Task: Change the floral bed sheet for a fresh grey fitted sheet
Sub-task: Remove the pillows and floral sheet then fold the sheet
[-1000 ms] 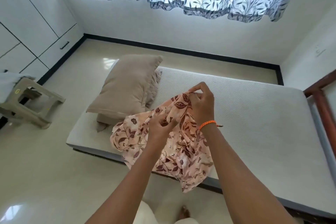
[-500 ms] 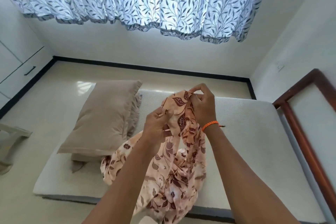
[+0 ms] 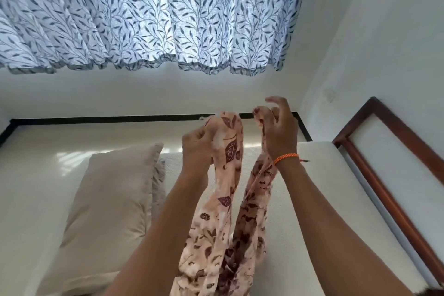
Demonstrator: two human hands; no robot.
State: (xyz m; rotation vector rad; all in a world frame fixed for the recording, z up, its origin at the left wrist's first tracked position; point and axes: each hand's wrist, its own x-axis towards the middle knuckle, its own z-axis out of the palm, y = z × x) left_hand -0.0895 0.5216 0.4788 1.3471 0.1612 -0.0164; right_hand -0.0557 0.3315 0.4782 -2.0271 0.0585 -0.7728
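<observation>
The peach floral bed sheet hangs in two bunched strands from my raised hands, above the bare white mattress. My left hand grips the top of the left strand in a fist. My right hand, with an orange thread on its wrist, pinches the top of the right strand, its other fingers loosely curled above. The sheet's lower part runs out of view at the bottom edge. No grey sheet is in view.
A beige pillow lies on the mattress to the left of my arms, with a second one tucked under it. A dark wooden frame runs along the right side. A leaf-print curtain hangs over the far wall.
Both hands have lifted the sheet higher and moved apart, splitting the bundle into two strands. The view has tilted up and to the right; the stool and cupboards have left the frame.
</observation>
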